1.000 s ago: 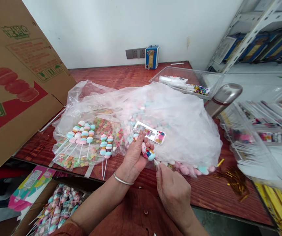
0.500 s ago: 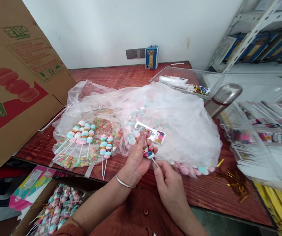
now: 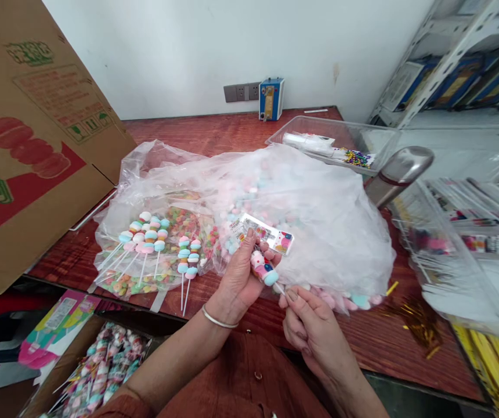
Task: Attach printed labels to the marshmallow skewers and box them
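Observation:
A marshmallow lollipop [image 3: 269,275], with a clear printed wrapper around its upper part, sits in my left hand [image 3: 239,276]. The thumb and fingers close round its top. My right hand [image 3: 313,322] pinches the white stick [image 3: 279,287] at its lower right. Just behind my left fingers, printed clear wrappers [image 3: 284,241] lie on a large plastic bag of marshmallows [image 3: 328,209]. To the left, several unwrapped marshmallow sticks [image 3: 147,237] rest on a clear bag of colourful gummy rings [image 3: 188,223]. Two more marshmallow sticks [image 3: 183,255] lie beside them.
A cardboard box [image 3: 36,145] stands at left. Below the table edge, another box holds wrapped marshmallow sticks [image 3: 108,363]. A clear tray [image 3: 293,125], metal flask [image 3: 401,171] and bin of white sticks [image 3: 462,255] are at right. Gold ties [image 3: 421,325] lie near the right edge.
The lollipop shows further out below my left fingers. My right hand has moved slightly right and down, still pinching the stick.

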{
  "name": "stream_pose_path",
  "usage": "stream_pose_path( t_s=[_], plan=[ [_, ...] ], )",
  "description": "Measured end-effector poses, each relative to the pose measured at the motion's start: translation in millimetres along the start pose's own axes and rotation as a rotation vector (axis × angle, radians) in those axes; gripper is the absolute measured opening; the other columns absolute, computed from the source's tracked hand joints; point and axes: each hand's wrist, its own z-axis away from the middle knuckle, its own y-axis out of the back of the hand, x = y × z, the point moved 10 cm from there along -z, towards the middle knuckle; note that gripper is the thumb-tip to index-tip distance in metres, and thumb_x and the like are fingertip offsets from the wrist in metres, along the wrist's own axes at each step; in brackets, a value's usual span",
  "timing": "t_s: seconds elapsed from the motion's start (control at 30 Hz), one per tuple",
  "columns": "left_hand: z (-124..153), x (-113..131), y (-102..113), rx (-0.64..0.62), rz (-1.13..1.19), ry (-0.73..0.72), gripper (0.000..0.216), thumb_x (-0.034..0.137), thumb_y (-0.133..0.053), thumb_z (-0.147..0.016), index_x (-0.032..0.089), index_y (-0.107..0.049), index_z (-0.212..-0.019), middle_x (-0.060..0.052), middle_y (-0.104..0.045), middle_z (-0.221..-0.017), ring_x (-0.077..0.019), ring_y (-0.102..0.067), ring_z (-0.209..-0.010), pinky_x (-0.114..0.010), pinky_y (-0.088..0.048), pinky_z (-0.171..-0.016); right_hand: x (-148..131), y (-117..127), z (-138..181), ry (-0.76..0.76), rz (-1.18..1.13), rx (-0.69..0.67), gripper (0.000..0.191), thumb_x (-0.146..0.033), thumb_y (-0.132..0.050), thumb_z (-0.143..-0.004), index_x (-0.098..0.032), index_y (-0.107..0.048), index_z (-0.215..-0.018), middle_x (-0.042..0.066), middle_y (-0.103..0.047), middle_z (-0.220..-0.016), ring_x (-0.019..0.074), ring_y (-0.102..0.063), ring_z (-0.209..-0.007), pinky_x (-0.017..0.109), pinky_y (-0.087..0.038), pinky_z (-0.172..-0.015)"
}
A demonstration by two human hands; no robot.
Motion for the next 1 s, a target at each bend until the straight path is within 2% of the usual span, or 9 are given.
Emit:
stream_pose_path(
  t_s=[0.1,0.23,0.3,0.37,0.43,0.5,0.63,0.8,1.0],
  plan=[
    [0,-7,1,0.006,0.028,0.007,0.025,0.034,-0.071,-0.083,0.015,-0.056,-0.078,0.006,-0.051,-0.062,-0.0048,-0.05,-0.049,-0.023,-0.055,-0.064,-18,5,1,0.205,0.33,0.117,0.032,-0.046,-0.046,-0.096,-0.019,-0.056,-0.081,-0.009,-0.039,-0.049,0.0075,-0.029,-0.038,0.019,-0.026,-0.037],
    [-1,-10,4,0.023,0.035,0.0,0.028,0.038,-0.07,-0.083,0.014,-0.056,-0.079,0.005,-0.052,-0.062,-0.0051,-0.049,-0.05,-0.023,-0.054,-0.064,-64,-13,28,0.74,1.081,0.368,0.025,-0.031,-0.045,-0.099,-0.016,-0.064,-0.093,0.006,-0.068,-0.074,0.016,-0.06,-0.06,0.025,-0.042,-0.055],
    [-1,-7,5,0.026,0.031,-0.017,0.028,0.038,-0.069,-0.084,0.014,-0.056,-0.079,0.005,-0.051,-0.061,-0.0055,-0.05,-0.051,-0.023,-0.054,-0.064,-69,-24,40,0.894,1.319,0.446,0.022,-0.027,-0.047,-0.099,-0.013,-0.064,-0.101,0.007,-0.071,-0.074,0.0173,-0.063,-0.059,0.026,-0.04,-0.055],
    [0,-7,6,0.024,0.012,-0.041,0.027,0.037,-0.07,-0.084,0.013,-0.057,-0.081,0.005,-0.052,-0.062,-0.0056,-0.05,-0.052,-0.023,-0.053,-0.066,-67,-28,41,0.924,1.408,0.448,0.022,-0.024,-0.045,-0.099,-0.014,-0.065,-0.095,0.004,-0.067,-0.065,0.0165,-0.06,-0.051,0.027,-0.037,-0.051],
    [3,-13,4,0.009,-0.041,-0.041,0.026,0.036,-0.072,-0.082,0.014,-0.059,-0.082,0.006,-0.052,-0.062,-0.0049,-0.049,-0.051,-0.025,-0.054,-0.071,-64,-25,35,0.857,1.321,0.41,0.026,-0.024,-0.042,-0.1,-0.016,-0.063,-0.089,0.003,-0.066,-0.063,0.0162,-0.059,-0.05,0.026,-0.037,-0.05],
    [8,-25,1,-0.021,-0.102,-0.018,0.028,0.038,-0.074,-0.08,0.014,-0.06,-0.084,0.005,-0.054,-0.063,-0.0048,-0.049,-0.051,-0.026,-0.053,-0.074,-61,-13,24,0.734,1.088,0.384,0.025,-0.027,-0.04,-0.101,-0.017,-0.061,-0.092,0.006,-0.07,-0.077,0.0175,-0.064,-0.063,0.025,-0.043,-0.057],
    [18,-36,-7,-0.08,-0.206,-0.024,0.029,0.038,-0.074,-0.079,0.014,-0.063,-0.09,-0.001,-0.064,-0.076,-0.0102,-0.06,-0.069,-0.026,-0.05,-0.077,-50,10,6,0.526,0.652,0.388,0.027,-0.035,-0.041,-0.099,-0.019,-0.061,-0.091,0.003,-0.067,-0.08,0.0171,-0.061,-0.072,0.025,-0.047,-0.065],
    [26,-44,-4,-0.091,-0.313,0.029,0.031,0.038,-0.075,-0.077,0.013,-0.069,-0.095,-0.009,-0.071,-0.087,-0.0191,-0.065,-0.087,-0.032,-0.048,-0.085,-44,22,4,0.497,0.481,0.409,0.03,-0.043,-0.047,-0.095,-0.019,-0.066,-0.096,0.003,-0.068,-0.087,0.0181,-0.06,-0.079,0.027,-0.047,-0.073],
    [27,-50,3,-0.099,-0.47,-0.043,0.033,0.042,-0.071,-0.079,0.013,-0.075,-0.095,-0.01,-0.074,-0.088,-0.0223,-0.066,-0.089,-0.034,-0.048,-0.086,-40,25,0,0.417,0.298,0.432,0.034,-0.047,-0.054,-0.091,-0.019,-0.068,-0.103,0.007,-0.07,-0.101,0.0219,-0.063,-0.095,0.032,-0.049,-0.087]
  ],
)
